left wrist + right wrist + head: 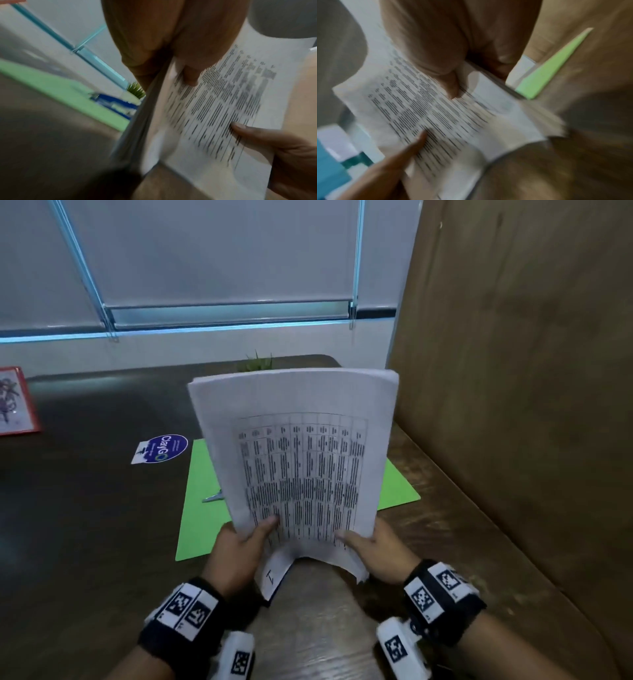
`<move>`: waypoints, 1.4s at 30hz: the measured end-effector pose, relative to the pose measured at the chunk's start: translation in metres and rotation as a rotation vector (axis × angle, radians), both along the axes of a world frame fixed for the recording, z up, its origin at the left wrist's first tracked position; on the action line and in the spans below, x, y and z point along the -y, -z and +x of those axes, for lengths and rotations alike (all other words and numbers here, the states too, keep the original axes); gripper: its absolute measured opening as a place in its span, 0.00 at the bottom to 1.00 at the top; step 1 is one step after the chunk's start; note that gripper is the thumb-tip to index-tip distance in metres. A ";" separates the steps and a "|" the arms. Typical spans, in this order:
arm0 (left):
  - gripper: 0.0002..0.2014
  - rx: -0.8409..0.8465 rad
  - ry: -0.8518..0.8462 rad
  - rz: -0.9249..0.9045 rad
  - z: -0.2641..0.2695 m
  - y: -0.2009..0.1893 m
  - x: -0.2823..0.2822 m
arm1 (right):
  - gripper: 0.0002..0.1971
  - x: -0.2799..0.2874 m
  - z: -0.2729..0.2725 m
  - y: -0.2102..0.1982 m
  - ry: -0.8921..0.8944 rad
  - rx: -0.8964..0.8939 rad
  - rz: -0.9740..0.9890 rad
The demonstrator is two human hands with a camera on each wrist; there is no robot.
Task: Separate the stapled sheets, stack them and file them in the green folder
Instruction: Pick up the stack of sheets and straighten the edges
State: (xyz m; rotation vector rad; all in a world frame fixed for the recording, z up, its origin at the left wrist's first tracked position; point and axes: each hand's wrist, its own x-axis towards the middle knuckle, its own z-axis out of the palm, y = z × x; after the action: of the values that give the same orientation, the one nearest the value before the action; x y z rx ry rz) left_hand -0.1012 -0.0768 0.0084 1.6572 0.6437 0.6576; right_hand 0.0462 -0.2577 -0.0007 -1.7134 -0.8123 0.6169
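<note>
Blue sticker (160, 448) in head view

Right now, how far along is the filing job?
Done, apparently: the sheets are gathered into one stack; whether any staples remain cannot be seen. In hand: the left hand and right hand grip its lower corners, holding it upright above the table, apparently squaring it. Left: filing it; the green folder lies flat behind with a small metal tool on it.
</note>
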 end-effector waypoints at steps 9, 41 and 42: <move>0.10 -0.066 0.065 0.021 0.006 -0.011 -0.026 | 0.06 0.014 0.013 0.003 -0.050 -0.029 -0.145; 0.20 -0.013 -0.012 -0.148 0.004 0.016 -0.011 | 0.23 0.000 0.002 -0.008 0.049 -0.182 0.079; 0.15 -0.061 -0.050 -0.068 0.006 0.015 -0.014 | 0.25 0.000 0.003 -0.009 0.049 -0.187 0.061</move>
State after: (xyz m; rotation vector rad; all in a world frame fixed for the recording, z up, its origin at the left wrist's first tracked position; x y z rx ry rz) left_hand -0.0954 -0.0627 -0.0063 1.6071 0.7459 0.6161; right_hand 0.0487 -0.2576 0.0078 -1.5888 -0.6486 0.7007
